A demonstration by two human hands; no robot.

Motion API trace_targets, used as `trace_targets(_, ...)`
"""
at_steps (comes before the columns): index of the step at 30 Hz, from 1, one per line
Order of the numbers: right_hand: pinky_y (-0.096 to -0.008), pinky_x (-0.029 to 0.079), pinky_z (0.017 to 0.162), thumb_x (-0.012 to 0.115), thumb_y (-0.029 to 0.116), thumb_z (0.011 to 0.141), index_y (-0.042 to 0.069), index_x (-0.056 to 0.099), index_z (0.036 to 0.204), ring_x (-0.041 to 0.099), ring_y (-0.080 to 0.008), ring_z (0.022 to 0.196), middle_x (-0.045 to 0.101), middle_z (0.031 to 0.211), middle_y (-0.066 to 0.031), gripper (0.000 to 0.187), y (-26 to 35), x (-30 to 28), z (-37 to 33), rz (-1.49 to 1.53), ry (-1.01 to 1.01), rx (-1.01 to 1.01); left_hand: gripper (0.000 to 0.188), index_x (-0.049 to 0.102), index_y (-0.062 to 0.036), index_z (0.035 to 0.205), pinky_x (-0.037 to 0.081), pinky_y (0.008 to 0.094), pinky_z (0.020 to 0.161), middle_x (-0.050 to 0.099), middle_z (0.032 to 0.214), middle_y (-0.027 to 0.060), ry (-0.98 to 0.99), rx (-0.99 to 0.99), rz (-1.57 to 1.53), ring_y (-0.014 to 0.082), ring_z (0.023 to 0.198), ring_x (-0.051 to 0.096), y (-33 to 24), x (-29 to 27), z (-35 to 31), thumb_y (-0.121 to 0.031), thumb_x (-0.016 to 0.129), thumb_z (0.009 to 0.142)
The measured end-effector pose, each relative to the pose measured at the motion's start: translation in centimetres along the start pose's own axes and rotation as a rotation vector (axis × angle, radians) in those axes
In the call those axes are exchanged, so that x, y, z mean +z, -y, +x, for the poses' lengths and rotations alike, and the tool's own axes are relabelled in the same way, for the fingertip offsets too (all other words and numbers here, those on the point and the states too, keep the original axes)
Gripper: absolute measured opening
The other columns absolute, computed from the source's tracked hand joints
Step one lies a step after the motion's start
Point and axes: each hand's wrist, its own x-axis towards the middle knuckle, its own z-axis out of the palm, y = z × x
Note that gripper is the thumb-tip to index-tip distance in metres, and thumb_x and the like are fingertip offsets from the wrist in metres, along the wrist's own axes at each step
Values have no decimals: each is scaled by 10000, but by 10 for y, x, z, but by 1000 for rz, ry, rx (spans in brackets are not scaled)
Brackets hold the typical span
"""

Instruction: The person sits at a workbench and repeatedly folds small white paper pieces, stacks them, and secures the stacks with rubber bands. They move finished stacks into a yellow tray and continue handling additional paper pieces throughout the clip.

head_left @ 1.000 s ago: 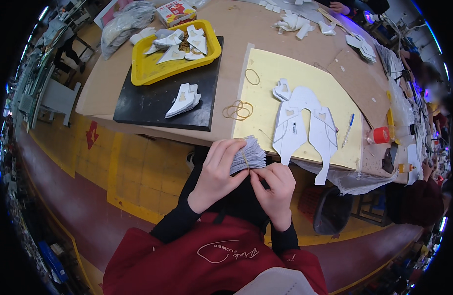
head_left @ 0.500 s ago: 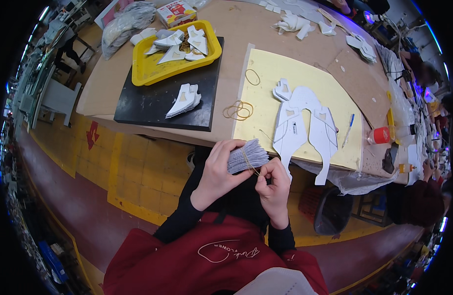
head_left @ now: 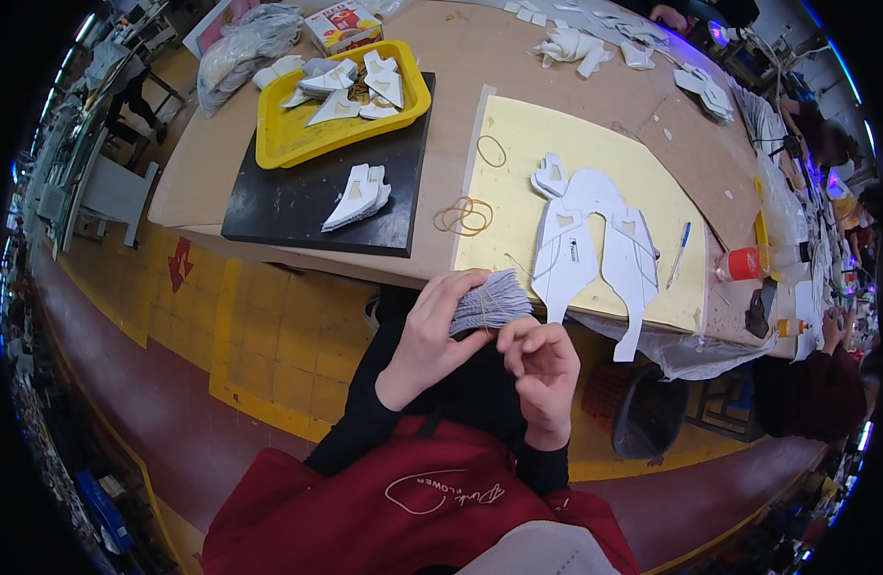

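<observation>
A thick bundle of thin grey-lilac cut pieces (head_left: 496, 299) is gripped in my left hand (head_left: 427, 331), just off the table's front edge. The fingers wrap over its far side and the thumb presses its near side. A thin rubber band (head_left: 486, 324) shows round the bundle, partly hidden by my fingers. At the bundle's lower right, my right hand (head_left: 544, 369) has loosely bent fingers, its thumb apart from them and nothing visible in its grasp. Beyond my hands, white shoe-upper pieces (head_left: 568, 251) lie on a yellow sheet (head_left: 518, 134).
Loose rubber bands (head_left: 465, 217) lie left of the uppers. A black board (head_left: 288, 206) carries a yellow tray (head_left: 278, 144) of white pieces and a stack of white pieces (head_left: 360, 198). A pen (head_left: 679, 254) and a red-labelled bottle (head_left: 741, 264) are at right. A dark bin (head_left: 647, 412) stands below.
My right hand has let go of the stretched rubber band, and its fingers have loosened. The bundle and both hands have shifted slightly to the right.
</observation>
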Motion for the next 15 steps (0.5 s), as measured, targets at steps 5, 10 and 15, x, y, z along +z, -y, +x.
trace_targets(5, -219, 408, 448, 734, 376, 815, 68, 402, 1195, 498, -169, 504, 264, 1405, -411, 591, 21, -2, 7, 320, 68, 127, 631, 543, -30, 1266, 495, 418, 950, 626, 1212, 157, 73, 56, -11, 357, 1123, 603, -2, -7, 6, -95, 818, 702)
trace_targets(10, -254, 504, 472, 696, 455, 866, 116, 370, 1321, 626, -258, 565, 69, 1497, -454, 654, 18, -3, 15, 455, 153, 80, 650, 525, -10, 1308, 476, 432, 983, 611, 1232, 177, 97, 53, -38, 376, 1154, 581, 0, -7, 4, -93, 808, 728)
trace_targets(15, -236, 476, 447, 682, 507, 877, 133, 370, 1351, 646, -269, 565, 48, 1518, -435, 680, 14, -5, 17, 459, 136, 29, 642, 530, -6, 1316, 468, 434, 997, 607, 1248, 183, 83, -26, -96, 382, 1169, 572, 3, -7, -2, -92, 803, 742)
